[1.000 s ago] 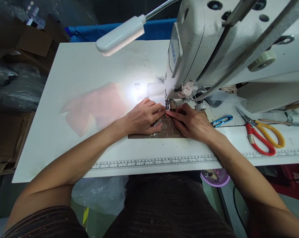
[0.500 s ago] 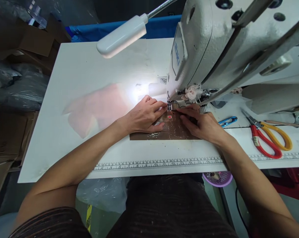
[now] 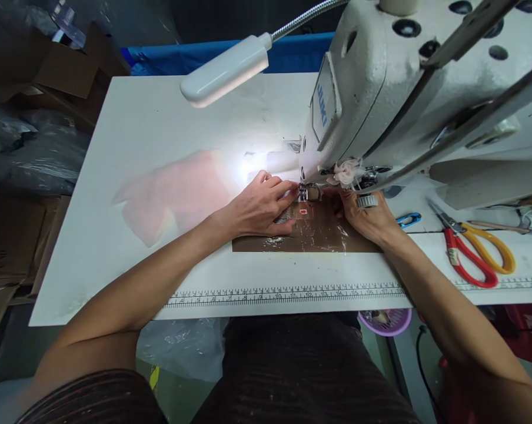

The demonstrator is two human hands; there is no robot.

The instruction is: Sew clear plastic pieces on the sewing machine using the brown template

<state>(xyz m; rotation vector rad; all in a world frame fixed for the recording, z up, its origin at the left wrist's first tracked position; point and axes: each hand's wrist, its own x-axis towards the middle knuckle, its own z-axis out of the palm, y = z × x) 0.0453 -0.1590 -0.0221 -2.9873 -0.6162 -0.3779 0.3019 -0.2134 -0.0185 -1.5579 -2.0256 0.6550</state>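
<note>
A white sewing machine stands over the right part of the table, its presser foot low at a brown sheet. Beside the foot on its left, my left hand lies on the sheet, palm down, thumb spread from the fingers. To the right of the foot is my right hand, its fingers bent at the sheet's far edge and partly hidden behind a knurled knob. What those fingers hold, if anything, cannot be made out. A small red-and-white mark shows on the sheet below the foot.
Scissors with red and yellow handles and a blue thread snipper lie to the right. A white lamp hangs over the white table. A printed ruler runs along the near edge. Boxes stand at left.
My right hand has moved right and its fingers have drawn in beneath the machine's knob. My left hand stays beside the foot. The whole view has shifted slightly.
</note>
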